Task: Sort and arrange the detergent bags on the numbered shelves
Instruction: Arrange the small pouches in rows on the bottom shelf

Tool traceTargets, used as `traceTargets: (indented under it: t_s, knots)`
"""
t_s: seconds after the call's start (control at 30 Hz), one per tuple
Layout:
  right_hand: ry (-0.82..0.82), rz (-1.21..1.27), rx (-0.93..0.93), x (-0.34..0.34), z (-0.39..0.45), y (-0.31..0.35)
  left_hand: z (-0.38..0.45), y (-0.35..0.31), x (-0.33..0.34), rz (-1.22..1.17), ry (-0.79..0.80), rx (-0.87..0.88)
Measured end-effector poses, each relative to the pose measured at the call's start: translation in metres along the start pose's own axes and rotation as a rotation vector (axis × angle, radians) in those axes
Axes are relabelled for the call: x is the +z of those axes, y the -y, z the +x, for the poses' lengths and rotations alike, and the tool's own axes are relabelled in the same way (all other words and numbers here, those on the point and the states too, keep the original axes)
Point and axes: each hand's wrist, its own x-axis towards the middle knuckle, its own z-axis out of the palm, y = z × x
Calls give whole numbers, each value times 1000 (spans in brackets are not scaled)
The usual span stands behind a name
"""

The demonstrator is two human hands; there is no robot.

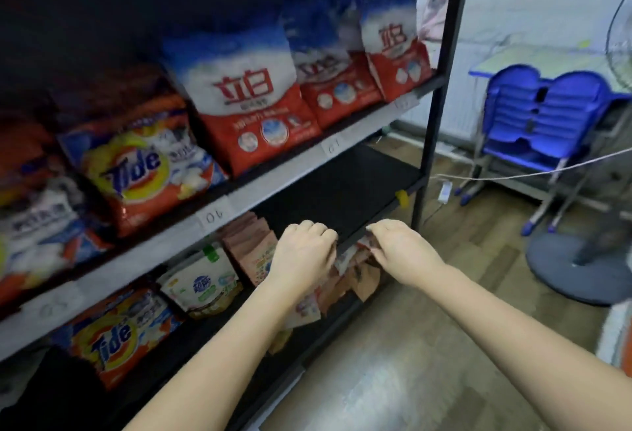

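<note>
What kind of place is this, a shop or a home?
Probably a mock shop or storeroom set up in a plain room: a metal rack with number labels, rows of detergent bags, and stacked blue chairs beside a standing fan.

Dim, motion-blurred wide-angle view (edges bowed); glare on the floor (403,382).

I see stacked blue plastic chairs (543,116), a grey round fan base (578,270), and a white cable (533,174) over wooden flooring (410,362).
</note>
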Motion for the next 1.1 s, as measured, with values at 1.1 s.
traceTargets:
  t_s: [1.1]
  knots:
    - [-166,-161,-727,-387,306,436,-105,437,-486,391,-155,-1370]
